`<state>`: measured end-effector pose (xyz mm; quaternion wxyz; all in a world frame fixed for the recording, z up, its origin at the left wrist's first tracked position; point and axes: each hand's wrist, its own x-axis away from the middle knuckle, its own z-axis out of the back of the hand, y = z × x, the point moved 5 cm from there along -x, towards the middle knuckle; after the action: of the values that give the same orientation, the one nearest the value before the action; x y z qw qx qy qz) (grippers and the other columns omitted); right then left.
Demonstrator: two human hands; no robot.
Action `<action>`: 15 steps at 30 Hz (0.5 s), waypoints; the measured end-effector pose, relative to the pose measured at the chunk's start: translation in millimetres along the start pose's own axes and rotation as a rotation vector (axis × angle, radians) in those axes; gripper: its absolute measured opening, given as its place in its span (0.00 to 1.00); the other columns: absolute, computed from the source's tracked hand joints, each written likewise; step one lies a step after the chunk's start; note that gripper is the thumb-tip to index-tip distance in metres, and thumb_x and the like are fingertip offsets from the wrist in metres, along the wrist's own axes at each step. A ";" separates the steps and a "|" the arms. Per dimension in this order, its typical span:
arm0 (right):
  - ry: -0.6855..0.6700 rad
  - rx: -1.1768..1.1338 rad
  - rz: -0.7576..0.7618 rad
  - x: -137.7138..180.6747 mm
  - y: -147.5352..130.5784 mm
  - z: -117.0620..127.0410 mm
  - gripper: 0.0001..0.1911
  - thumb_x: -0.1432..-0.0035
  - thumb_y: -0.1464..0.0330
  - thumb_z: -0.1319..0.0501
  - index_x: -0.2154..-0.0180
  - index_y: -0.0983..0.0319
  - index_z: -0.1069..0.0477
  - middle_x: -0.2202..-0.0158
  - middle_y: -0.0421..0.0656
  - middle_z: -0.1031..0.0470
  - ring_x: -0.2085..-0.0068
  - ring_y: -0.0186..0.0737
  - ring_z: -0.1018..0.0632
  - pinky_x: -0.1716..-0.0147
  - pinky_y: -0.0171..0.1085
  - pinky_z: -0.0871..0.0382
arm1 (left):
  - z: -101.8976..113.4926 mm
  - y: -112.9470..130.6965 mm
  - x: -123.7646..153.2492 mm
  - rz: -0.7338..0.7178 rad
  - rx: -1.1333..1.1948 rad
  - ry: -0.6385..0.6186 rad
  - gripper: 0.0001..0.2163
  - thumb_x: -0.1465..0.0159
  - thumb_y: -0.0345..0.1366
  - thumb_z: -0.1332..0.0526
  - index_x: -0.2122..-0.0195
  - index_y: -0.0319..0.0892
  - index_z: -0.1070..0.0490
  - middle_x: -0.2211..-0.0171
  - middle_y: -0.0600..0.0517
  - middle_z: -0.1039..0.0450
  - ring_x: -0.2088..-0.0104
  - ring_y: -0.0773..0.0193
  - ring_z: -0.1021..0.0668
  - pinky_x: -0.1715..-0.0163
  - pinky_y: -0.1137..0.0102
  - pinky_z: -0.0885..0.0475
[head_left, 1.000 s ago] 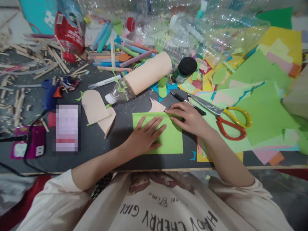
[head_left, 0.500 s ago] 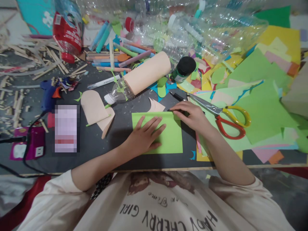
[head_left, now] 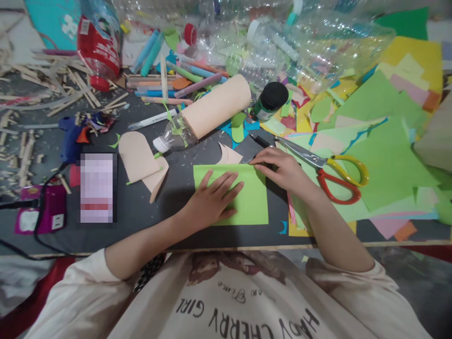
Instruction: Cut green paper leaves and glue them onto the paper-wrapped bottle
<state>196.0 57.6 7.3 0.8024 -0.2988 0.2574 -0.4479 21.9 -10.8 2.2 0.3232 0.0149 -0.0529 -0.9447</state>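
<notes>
Left hand (head_left: 212, 200) and right hand (head_left: 281, 168) were at a green sheet (head_left: 252, 203)
The sheet lay on the dark tabletop (head_left: 180, 174), the left hand flat on it, fingers spread; the right hand's fingers were bent together by its far right corner, and whether they pinched anything I could not tell; just beyond lay a pale scrap (head_left: 229, 155), to the right scissors (head_left: 322, 164), farther off a paper-wrapped bottle (head_left: 217, 107)
</notes>
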 end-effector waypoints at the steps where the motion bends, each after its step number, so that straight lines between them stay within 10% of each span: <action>1: -0.002 0.000 -0.002 -0.1 -0.1 0.1 0.09 0.39 0.71 0.43 0.64 0.57 0.24 0.64 0.45 0.24 0.60 0.43 0.24 0.61 0.43 0.30 | 0.2 0.2 -0.1 -0.001 -0.001 0.001 0.25 0.33 0.46 0.50 0.38 0.40 0.43 0.37 0.41 0.40 0.39 0.52 0.36 0.40 0.50 0.44; 15: -0.002 0.006 0.001 -0.1 -0.4 -0.6 0.08 0.40 0.70 0.44 0.64 0.58 0.25 0.65 0.45 0.24 0.60 0.44 0.24 0.60 0.43 0.30 | 0.4 0.4 0.1 0.006 0.007 -0.011 0.25 0.33 0.46 0.49 0.38 0.40 0.43 0.38 0.41 0.40 0.39 0.52 0.36 0.39 0.51 0.46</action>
<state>195.3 57.4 7.2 0.8037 -0.2969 0.2554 -0.4480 22.0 -11.1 2.7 0.3258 0.0107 -0.0579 -0.9436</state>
